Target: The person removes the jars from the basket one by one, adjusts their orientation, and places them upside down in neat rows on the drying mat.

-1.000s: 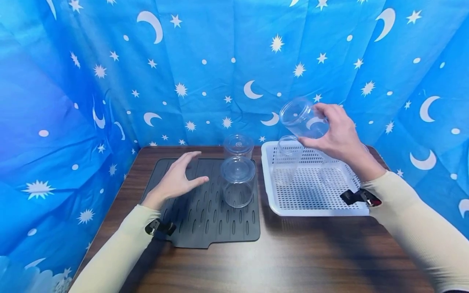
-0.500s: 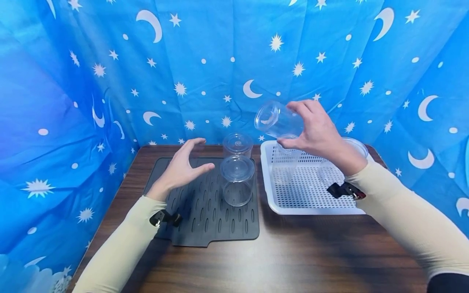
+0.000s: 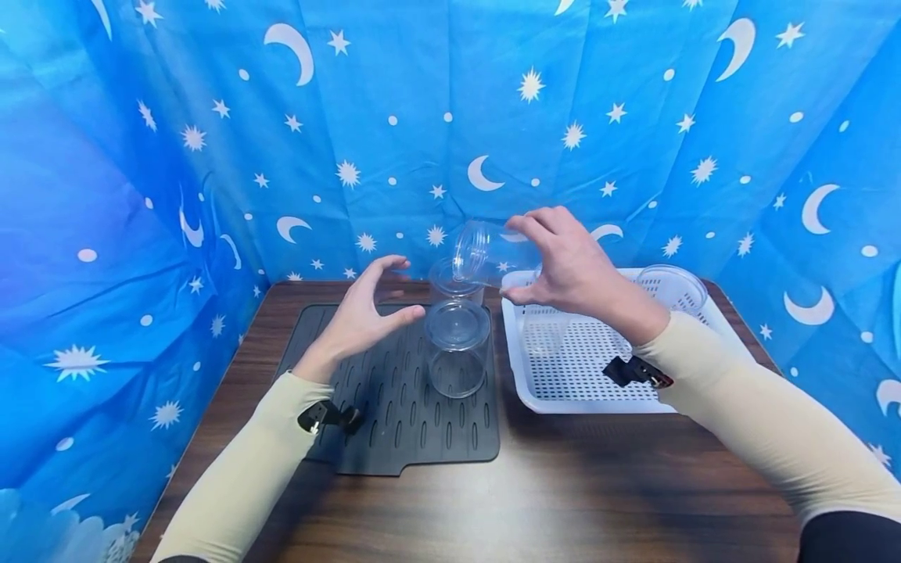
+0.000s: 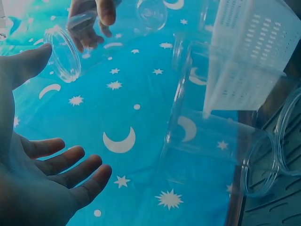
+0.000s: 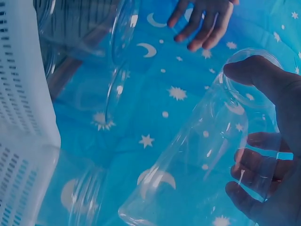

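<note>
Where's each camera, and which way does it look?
Head: on the head, looking forward and down at the black mat and white basket; left hand, right hand and sleeves show.
Left wrist: on that wrist, looking past the left hand toward the blue curtain.
Right wrist: on that wrist, looking at the clear jar the right hand grips.
Both wrist views share both hands, jar and basket.

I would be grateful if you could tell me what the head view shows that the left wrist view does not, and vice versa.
Only the head view: the beige left sleeve, black wrist straps and the tabbed front edge of the dark drying mat.

Only the left wrist view: the left palm turned toward the camera.

Both: the left hand, the right hand holding a clear cylindrical container, the white perforated basket and the blue star-and-moon backdrop.
</note>
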Motion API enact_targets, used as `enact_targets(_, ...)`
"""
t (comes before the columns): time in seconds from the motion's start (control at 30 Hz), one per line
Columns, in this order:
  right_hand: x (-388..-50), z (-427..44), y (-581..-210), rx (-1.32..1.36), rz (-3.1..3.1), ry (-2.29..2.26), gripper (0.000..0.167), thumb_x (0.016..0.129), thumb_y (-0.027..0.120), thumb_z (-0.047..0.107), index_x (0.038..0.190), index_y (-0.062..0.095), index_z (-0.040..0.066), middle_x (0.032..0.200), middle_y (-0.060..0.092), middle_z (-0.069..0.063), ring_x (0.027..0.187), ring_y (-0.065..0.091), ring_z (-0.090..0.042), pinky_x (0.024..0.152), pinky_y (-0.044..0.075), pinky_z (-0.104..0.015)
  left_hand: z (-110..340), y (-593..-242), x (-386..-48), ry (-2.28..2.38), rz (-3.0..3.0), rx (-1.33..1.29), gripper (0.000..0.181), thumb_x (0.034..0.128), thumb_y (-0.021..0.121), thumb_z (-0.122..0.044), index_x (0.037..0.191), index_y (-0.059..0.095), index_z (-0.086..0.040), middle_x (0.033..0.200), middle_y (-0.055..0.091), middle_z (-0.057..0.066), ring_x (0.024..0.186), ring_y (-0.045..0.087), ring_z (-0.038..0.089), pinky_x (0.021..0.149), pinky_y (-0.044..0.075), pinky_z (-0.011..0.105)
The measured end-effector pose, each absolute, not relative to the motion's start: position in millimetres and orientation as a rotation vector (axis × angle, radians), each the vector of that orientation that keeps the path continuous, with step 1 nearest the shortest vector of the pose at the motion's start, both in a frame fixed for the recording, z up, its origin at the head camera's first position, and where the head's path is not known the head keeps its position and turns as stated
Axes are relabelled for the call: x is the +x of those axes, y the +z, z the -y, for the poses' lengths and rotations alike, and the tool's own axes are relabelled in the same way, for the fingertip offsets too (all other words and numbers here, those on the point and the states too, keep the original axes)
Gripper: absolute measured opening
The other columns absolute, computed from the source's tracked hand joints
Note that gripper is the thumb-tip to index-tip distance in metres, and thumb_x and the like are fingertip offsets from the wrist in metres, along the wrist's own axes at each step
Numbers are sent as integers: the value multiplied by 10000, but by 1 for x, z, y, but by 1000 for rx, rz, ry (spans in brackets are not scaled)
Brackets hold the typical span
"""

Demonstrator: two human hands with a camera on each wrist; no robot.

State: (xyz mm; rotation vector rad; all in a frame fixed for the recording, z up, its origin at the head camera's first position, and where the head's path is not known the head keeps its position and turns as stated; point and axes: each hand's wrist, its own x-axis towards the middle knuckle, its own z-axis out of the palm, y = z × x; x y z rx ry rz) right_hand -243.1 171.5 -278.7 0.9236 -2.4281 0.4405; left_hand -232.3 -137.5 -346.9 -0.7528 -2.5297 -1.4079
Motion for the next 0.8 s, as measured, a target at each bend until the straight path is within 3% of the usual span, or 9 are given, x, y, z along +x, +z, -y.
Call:
enact_targets(0.23, -238, -157, -279, 968, 2446, 370, 822, 584, 915, 420, 1235, 574, 54, 1110, 589, -134, 1040, 509, -326, 852, 466, -462, 129, -342, -234, -1523, 2489, -800, 804, 824, 745, -480, 1455, 377, -142, 1420, 477, 82, 1286, 512, 265, 1052, 458, 413)
enact_targets(0.6, -239, -141, -282, 1080, 2349, 179, 830, 572, 885, 484, 1222, 579, 69, 1118, 613, -118, 986, 541, -311, 836, 493, -440, 115, -336, -235, -1678, 2458, -850, 706, 853, 750, -276, 1441, 383, -140, 1383, 475, 118, 1221, 561, 295, 1027, 482, 397)
enact_targets(0.8, -237, -135, -282, 1103, 2354, 105, 821, 583, 870, 496, 1230, 581, 80, 1125, 609, -110, 1012, 543, -301, 889, 485, -435, 113, -336, -236, -1697, 2457, -886, 786, 831, 745, -447, 1457, 367, -156, 1377, 475, 93, 1220, 538, 272, 1029, 479, 402)
